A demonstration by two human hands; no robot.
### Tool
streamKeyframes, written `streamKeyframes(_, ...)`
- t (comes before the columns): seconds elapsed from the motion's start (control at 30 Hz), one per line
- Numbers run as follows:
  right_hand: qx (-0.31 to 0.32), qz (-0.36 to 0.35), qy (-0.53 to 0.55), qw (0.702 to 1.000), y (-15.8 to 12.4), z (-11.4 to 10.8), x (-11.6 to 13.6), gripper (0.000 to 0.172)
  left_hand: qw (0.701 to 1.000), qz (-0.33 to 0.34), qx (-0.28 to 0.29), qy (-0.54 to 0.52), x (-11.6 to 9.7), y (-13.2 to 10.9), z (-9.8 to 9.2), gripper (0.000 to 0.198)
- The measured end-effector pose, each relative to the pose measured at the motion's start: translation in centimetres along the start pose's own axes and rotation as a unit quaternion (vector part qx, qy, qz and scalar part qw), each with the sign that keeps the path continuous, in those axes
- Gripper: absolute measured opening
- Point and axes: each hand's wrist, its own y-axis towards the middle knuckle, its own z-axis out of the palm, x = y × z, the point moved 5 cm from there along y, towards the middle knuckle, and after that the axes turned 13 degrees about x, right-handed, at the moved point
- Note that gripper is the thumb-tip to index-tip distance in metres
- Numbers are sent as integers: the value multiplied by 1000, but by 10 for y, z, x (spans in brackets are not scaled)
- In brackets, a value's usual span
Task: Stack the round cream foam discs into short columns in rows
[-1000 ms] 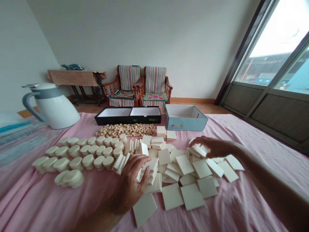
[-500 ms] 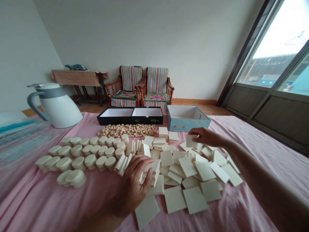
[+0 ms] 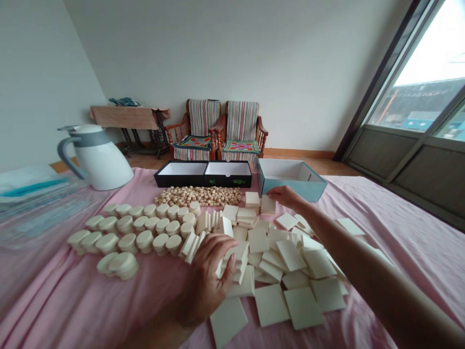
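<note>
Many thin white square tiles (image 3: 288, 254) lie in a loose heap on the pink cloth (image 3: 152, 300). My left hand (image 3: 212, 271) is curved around a small stack of square tiles (image 3: 240, 252), its thumb on the near side; part of the stack is hidden behind the fingers. Farther off, my right hand (image 3: 285, 195) pinches the back edge of a square tile (image 3: 268, 204), which lies low at the cloth in front of the pale blue box (image 3: 294, 188). Beside that tile sits a short stack of square tiles (image 3: 253, 199).
Rows of round white discs (image 3: 127, 242) stand at the left, with small wooden beads (image 3: 198, 196) behind them. A black two-part box (image 3: 185, 182), a white jug (image 3: 105, 162) and clear plastic packaging (image 3: 39, 194) are around the edges. Two chairs (image 3: 240, 126) stand beyond.
My right hand has moved left and away from me with its tile, from above the heap to the spot by the blue box. My left hand stays at its stack. The view has shifted slightly.
</note>
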Motion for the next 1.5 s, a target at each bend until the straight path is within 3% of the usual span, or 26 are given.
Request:
streamKeyframes(0.13, -27, -1, -102, 994, -17, -19, -5, 22, 1000, -3, 6, -1, -1, 0, 0, 23)
streamKeyframes(0.2, 2, 10, -196, 981, -31, -20, -7, 22, 1000, -3, 9, -2, -2, 0, 1, 23)
streamKeyframes(0.33, 70, 49, -344, 935, -59, -5, -12, 40, 1000, 0, 7, -1, -2, 1, 2, 22)
streamKeyframes(0.47, 77, 67, -411, 906, -72, 15, -11, 54, 1000, 2, 5, 0, -2, 1, 3, 21)
streamKeyframes(0.6, 64, 89, -411, 905, -73, 15, -10, 46, 1000, 0, 1, 2, -3, 2, 1, 20)
streamKeyframes(0.7, 32, 80, -366, 927, -68, 2, -3, 39, 1000, 2, 4, 0, -5, 3, 1, 20)
streamKeyframes(0.83, -14, -7, -288, 958, -53, -10, 23, 45, 1000, 1, 4, -2, -4, 2, 2, 20)
streamKeyframes(1.0, 5, -63, -278, 958, -32, 3, 41, 40, 1000, 1, 7, -4, -1, 0, 2, 22)
streamKeyframes(1.5, 103, 7, -305, 947, -20, 25, 12, 82, 1000, 1, 14, -1, -2, 0, 2, 23)
